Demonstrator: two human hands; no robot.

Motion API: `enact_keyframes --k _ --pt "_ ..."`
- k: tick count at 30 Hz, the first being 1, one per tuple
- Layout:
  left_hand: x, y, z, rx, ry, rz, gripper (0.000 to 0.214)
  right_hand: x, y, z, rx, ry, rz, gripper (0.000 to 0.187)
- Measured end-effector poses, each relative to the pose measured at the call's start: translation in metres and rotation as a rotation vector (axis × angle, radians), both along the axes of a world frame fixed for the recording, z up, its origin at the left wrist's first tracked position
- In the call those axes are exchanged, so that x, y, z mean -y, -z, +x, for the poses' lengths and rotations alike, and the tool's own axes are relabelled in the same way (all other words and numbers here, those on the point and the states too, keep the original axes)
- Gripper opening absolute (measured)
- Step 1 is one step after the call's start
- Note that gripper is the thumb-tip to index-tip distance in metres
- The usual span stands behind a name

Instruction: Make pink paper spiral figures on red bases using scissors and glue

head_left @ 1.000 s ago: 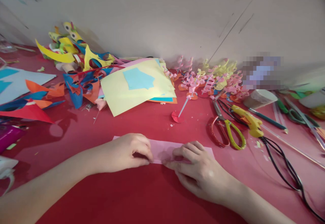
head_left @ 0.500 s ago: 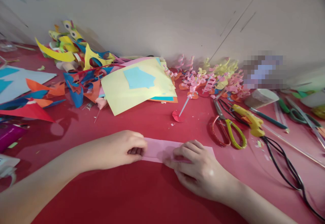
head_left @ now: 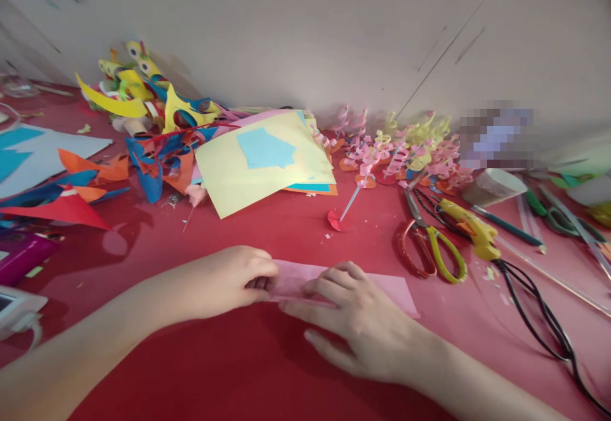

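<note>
A strip of pink paper lies on the red tabletop in front of me, its near edge slightly raised. My left hand is closed on the paper's left end, with the curled fingertips partly hidden. To the right, my right hand rests over the middle of the strip. Its fingers are stretched out and apart: some lie on the paper, another touches along the near edge, and the lowest finger stands clear of it.
Yellow paper sheets lie beyond the strip. Scissors, a yellow glue gun with a black cord and a white cup are at right. Pink curled paper decorations stand near the wall. Orange paper scraps are at left.
My right hand has slid left along the near edge of the pink paper, its fingers straightening and spreading. More of the strip's right end shows. My left hand stays at the left end.
</note>
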State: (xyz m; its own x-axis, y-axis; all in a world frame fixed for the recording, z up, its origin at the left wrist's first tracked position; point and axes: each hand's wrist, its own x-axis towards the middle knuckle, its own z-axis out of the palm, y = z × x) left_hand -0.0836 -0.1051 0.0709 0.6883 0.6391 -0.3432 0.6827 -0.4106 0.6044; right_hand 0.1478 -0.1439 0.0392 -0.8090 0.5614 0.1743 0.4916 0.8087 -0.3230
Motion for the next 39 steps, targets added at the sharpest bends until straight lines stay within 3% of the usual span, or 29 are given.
enact_keyframes --k 7,14,17,28,39 --pt "-0.001 0.002 -0.001 0.014 0.014 0.023 0.018 -0.001 0.014 -0.014 0.031 0.002 0.104 0.034" --pt "0.003 0.018 0.011 0.204 0.038 0.173 0.016 -0.003 0.004 0.001 0.0 0.033 0.089 0.023" --pt "0.0 0.018 0.011 0.241 0.045 0.134 0.016 -0.006 0.005 0.006 -0.079 0.043 0.081 0.019" --pt "-0.006 0.003 0.001 0.114 -0.07 -0.056 0.01 -0.011 0.013 0.007 -0.199 0.022 -0.029 0.021" --pt "0.0 0.007 0.001 0.005 -0.094 0.03 0.002 -0.01 0.012 0.008 -0.145 0.027 -0.07 0.023"
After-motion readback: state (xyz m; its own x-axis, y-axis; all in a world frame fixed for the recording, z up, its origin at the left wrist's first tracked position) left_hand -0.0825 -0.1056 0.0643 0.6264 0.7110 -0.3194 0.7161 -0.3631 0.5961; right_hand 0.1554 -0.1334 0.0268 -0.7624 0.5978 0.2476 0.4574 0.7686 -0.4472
